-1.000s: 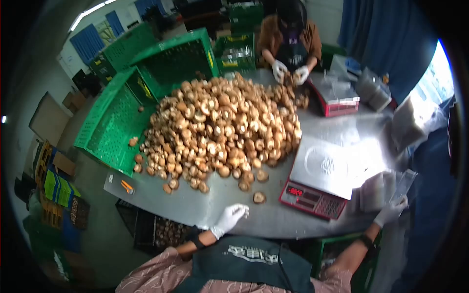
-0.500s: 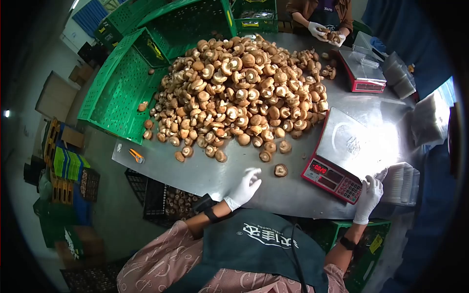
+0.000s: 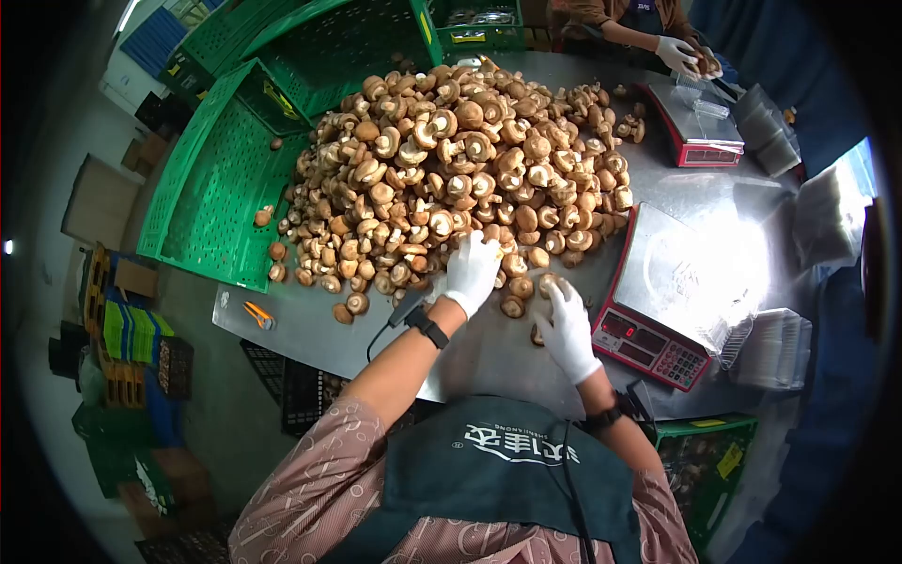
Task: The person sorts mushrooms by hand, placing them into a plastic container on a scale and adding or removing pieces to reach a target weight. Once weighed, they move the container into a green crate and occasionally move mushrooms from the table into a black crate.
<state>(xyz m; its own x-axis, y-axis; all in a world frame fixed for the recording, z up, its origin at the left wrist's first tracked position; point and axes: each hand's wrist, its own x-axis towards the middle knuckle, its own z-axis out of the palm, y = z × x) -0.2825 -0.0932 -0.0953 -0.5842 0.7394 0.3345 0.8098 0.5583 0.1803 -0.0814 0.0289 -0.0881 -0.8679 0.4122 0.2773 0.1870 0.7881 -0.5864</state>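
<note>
Seemingly at the picking step, the left hand (image 3: 473, 271) and right hand (image 3: 567, 331) meet mushrooms (image 3: 442, 223), grips unclear; lifting calls for gentle pinches.

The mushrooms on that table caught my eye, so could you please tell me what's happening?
A gloved person works over a mushroom heap: the left hand is at its near edge, the right hand at loose mushrooms beside the scale. Across the table, a co-worker holds mushrooms near a second scale.
</note>
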